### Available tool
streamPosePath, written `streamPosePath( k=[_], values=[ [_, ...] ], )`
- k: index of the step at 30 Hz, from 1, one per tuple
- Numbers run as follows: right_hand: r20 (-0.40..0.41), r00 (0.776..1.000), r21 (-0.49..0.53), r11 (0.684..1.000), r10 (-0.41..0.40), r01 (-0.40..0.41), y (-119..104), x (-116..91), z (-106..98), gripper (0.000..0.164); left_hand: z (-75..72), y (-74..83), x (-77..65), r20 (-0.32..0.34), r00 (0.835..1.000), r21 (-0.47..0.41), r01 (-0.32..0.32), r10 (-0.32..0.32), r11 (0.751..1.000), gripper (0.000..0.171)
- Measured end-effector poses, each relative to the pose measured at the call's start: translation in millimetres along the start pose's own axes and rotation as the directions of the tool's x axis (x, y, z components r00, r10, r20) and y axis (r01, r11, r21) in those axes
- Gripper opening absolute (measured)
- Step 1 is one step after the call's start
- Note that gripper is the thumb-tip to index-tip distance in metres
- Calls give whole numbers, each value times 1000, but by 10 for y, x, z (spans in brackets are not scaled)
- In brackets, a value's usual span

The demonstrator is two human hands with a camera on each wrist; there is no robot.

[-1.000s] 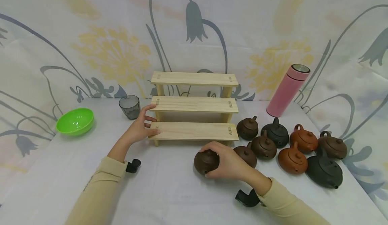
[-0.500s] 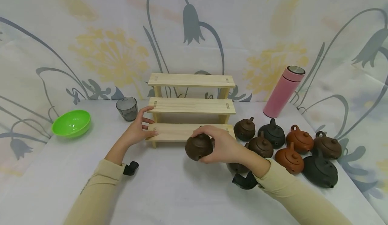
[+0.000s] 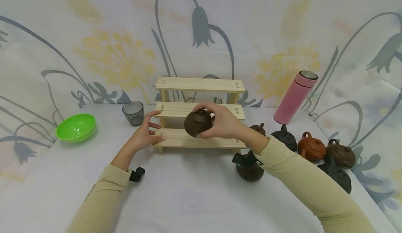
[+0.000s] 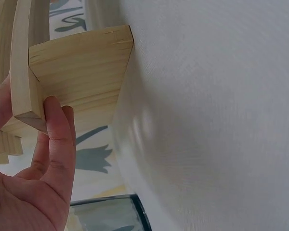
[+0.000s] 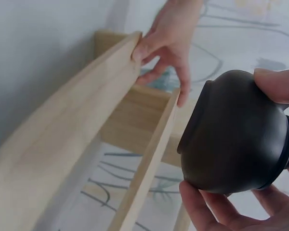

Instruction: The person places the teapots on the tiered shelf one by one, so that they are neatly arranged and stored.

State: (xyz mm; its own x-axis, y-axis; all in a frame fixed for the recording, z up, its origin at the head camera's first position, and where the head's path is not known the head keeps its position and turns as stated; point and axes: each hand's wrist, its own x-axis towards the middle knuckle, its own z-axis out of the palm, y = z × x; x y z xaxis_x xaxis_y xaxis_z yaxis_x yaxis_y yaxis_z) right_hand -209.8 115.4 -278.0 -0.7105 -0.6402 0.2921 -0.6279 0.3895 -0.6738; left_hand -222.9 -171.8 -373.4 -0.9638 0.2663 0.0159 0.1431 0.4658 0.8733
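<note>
My right hand (image 3: 224, 121) grips a dark brown teapot (image 3: 197, 124) between thumb and fingers. In the head view this teapot appears in front of the lower and middle boards of a three-step wooden shelf (image 3: 201, 142). The right wrist view shows the teapot (image 5: 233, 134) held apart from the boards, its base towards them. At the shelf's left end my left hand (image 3: 142, 135) holds the lowest board. Thumb and fingers pinch that board's end (image 4: 31, 103) from two sides in the left wrist view.
Several teapots stand at the right, among them a black one (image 3: 285, 138), an orange-red one (image 3: 311, 147) and a brown one (image 3: 250, 171); my right sleeve hides some. A pink flask (image 3: 295, 95) stands behind them. Left are a glass (image 3: 133, 113) and a green bowl (image 3: 76, 127).
My right hand has lifted the brown teapot off the table and carried it up and leftward to the shelf. My left hand has kept its hold on the shelf's left end.
</note>
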Motion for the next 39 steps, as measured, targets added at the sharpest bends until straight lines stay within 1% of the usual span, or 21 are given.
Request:
streamPosePath(
  k=[3,8,10,14,16,18,23,26,31,35,39],
  values=[
    [2,1000,-24,1000,11,-11,11,128,-44,58,1,9,7,-4,1000,6,4,-4,1000,88],
    [-17,999,-73,996,-46,44,65,378,-109,57,18,0,23,-12,1000,7,8,-7,1000,88],
    [-42,995,-104,991,-85,80,92,477,-136,58,27,0,34,-12,1000,5,5,-5,1000,88],
    [-99,989,-153,984,-109,93,133,658,-176,59,34,5,37,-15,1000,3,1,-1,1000,89],
    [-123,986,-161,983,-114,93,158,750,-188,59,30,-2,32,-16,1000,7,5,-5,1000,89],
    [-141,984,-150,985,-109,87,186,839,-194,59,26,-10,25,-16,1000,7,8,-8,1000,89],
    [-157,986,-122,992,-51,32,223,1018,-185,61,33,-14,12,-5,1000,-6,9,-9,1000,89],
    [-150,988,-148,989,-34,11,250,1108,-171,60,50,-3,10,0,1000,-17,9,-9,1000,90],
    [-128,991,-196,980,-49,23,287,1253,-150,54,56,16,7,-7,1000,-12,10,-10,1000,89],
    [-112,993,-183,983,-38,17,294,1303,-143,52,36,19,-5,-13,1000,1,16,-16,1000,89],
    [-119,993,-179,984,-19,-3,288,1287,-149,53,14,27,-10,-18,1000,15,12,-11,1000,90]
  ],
)
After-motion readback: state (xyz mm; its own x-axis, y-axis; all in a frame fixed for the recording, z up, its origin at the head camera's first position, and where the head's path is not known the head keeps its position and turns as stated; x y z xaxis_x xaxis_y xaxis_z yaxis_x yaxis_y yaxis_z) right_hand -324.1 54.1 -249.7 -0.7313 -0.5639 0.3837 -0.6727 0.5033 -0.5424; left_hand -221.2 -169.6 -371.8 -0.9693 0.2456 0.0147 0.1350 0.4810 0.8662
